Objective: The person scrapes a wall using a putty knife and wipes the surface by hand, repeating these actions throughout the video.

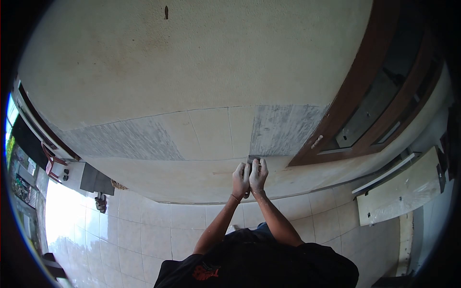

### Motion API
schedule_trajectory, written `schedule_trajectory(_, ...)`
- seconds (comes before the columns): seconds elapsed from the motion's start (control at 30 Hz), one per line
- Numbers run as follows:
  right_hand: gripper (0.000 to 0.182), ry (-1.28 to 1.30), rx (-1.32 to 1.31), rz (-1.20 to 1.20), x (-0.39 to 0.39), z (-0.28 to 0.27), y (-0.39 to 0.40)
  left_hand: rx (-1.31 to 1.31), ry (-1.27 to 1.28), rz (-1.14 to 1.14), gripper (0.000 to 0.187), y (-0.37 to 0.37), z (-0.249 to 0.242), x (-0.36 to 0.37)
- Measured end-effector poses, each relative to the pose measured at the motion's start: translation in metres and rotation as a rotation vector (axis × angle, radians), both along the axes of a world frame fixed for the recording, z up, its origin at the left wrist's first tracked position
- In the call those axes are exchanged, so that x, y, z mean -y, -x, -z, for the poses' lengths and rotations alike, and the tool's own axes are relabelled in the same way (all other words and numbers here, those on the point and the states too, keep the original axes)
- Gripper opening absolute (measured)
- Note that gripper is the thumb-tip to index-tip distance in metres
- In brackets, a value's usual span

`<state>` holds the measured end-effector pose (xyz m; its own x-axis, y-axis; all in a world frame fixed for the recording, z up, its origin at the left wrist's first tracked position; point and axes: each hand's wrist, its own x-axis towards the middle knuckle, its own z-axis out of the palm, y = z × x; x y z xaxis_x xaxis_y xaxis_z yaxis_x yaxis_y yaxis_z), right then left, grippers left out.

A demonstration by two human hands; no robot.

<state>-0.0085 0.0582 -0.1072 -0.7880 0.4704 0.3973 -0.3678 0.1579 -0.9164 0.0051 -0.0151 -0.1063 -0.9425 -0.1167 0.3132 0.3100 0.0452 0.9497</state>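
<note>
My left hand (241, 180) and my right hand (258, 175) are side by side low against the cream wall (230, 57), fingers closed around one tool. It looks like a scraper (253, 159), with a dark flat end touching the wall and a handle end showing below my palms; the fingers hide most of it. Pale dust coats both hands. Just above them, a grey streaked patch (288, 129) begins at the lower edge of a band on the wall. Another grey streaked patch (129, 140) lies farther left, with plain cream panels (211, 132) between.
A brown-framed glass door or window (370, 96) rises at right. Beyond it, a pale board (401, 189) leans near the wall. At left are a grey block (96, 178), a reddish chair (51, 161) and dark footwear (101, 202) on the tiled floor (153, 235).
</note>
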Motion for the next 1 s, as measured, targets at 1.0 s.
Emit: schedule_trajectory(1.0, 0.026, 0.224, 0.047, -0.102, 0.003, -0.04, 0.002, 0.084, -0.021, 0.053, 0.021, -0.002, -0.053, 0.004)
